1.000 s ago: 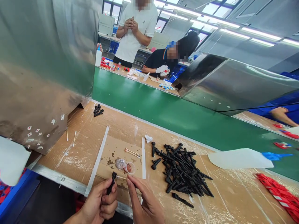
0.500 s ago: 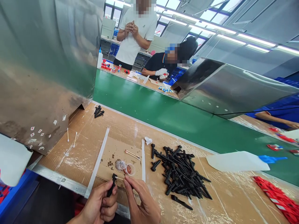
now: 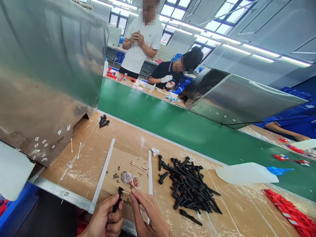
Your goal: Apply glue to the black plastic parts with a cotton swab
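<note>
While the left hand (image 3: 106,219) grips a black plastic part (image 3: 117,199) at the near table (image 3: 93,144) edge and the right hand (image 3: 148,215) fingers pinch a cotton swab (image 3: 126,192) against it, a slip could knock over the small cup (image 3: 136,181).
</note>
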The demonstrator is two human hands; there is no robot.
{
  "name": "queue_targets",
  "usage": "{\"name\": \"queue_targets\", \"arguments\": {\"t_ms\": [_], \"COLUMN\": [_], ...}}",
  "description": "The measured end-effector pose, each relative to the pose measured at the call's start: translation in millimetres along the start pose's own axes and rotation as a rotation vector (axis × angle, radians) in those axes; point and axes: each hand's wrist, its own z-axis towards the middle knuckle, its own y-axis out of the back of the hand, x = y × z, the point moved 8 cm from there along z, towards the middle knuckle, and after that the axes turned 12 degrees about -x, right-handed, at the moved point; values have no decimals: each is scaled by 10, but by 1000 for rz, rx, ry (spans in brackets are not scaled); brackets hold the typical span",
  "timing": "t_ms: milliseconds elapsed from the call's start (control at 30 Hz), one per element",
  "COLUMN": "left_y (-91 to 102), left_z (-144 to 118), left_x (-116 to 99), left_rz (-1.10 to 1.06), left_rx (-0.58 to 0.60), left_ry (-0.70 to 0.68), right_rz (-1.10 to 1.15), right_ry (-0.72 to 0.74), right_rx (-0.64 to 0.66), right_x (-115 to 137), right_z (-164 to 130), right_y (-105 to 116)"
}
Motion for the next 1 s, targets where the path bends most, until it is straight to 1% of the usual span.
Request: {"name": "queue_targets", "arguments": {"t_ms": [133, 267, 433, 600, 767, 900, 967, 1000], "left_y": [3, 13, 9, -15, -30, -16, 4, 16], "left_z": [14, 20, 30, 10, -6, 21, 44, 56], "left_x": [10, 11, 8, -8, -27, -7, 12, 23], "left_rz": [12, 34, 3, 13, 14, 13, 6, 3], "left_rx": [15, 51, 110, 172, 198, 195, 187, 180], "left_ry": [-13, -27, -25, -39, -45, -33, -32, -30], "right_rz": [7, -23, 1, 28, 49, 59, 45, 44], "right_ry": [34, 50, 57, 47, 13, -31, -70, -117], "right_rx": [18, -45, 58, 31, 28, -28, -61, -73], "right_x": [21, -1, -49, -76, -82, -81, -97, -133], "right_z": [-18, -52, -150, -156, -115, -84, -90, -100], "right_y": [-44, -26, -117, -123, -105, -33, 9, 30]}}
